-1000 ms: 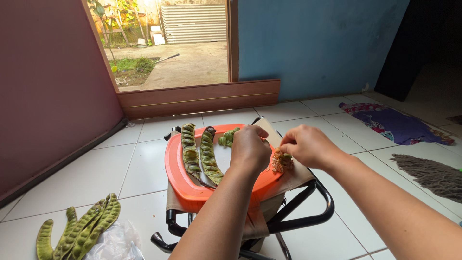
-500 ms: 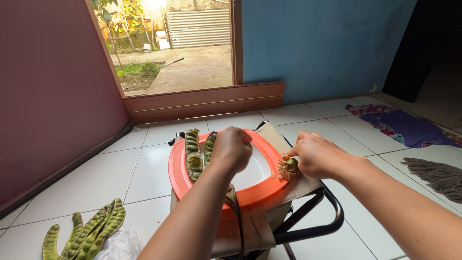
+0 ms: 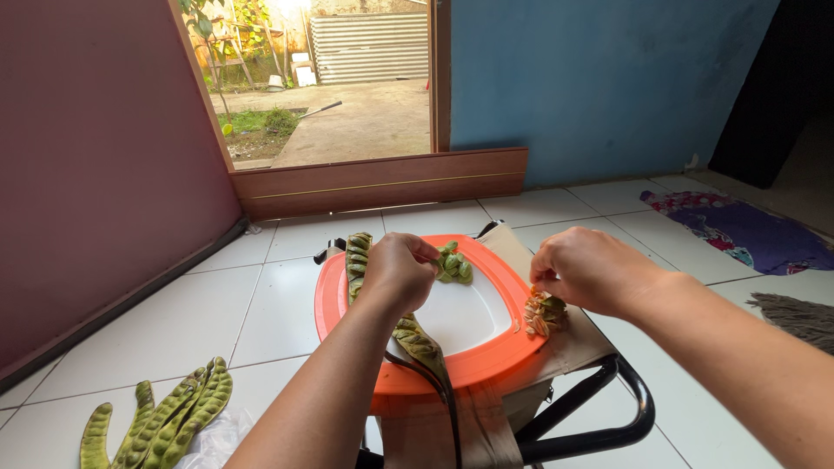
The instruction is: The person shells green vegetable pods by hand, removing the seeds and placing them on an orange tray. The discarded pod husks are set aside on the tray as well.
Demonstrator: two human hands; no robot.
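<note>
An orange-rimmed white tray (image 3: 473, 365) rests on a small stool with a black tube frame (image 3: 608, 430). My left hand (image 3: 395, 271) is closed around a long green bean pod (image 3: 419, 340) that trails down over the tray's near rim. Another pod (image 3: 357, 256) lies along the tray's left side. A small heap of shelled green beans (image 3: 453, 265) sits at the tray's far edge, right beside my left fingers. My right hand (image 3: 586, 271) hovers with pinched fingers over a pile of brownish peelings (image 3: 544, 314) on the tray's right rim.
A bunch of long green pods (image 3: 161, 421) lies on a clear plastic bag on the white tiled floor at lower left. A purple wall stands at left, a blue wall behind, an open doorway (image 3: 347, 95) between. A patterned mat (image 3: 747, 230) lies at right.
The view has shifted closer and lower over the tray. My right hand moved from the peelings' left to just above them; my left hand stayed on the pod.
</note>
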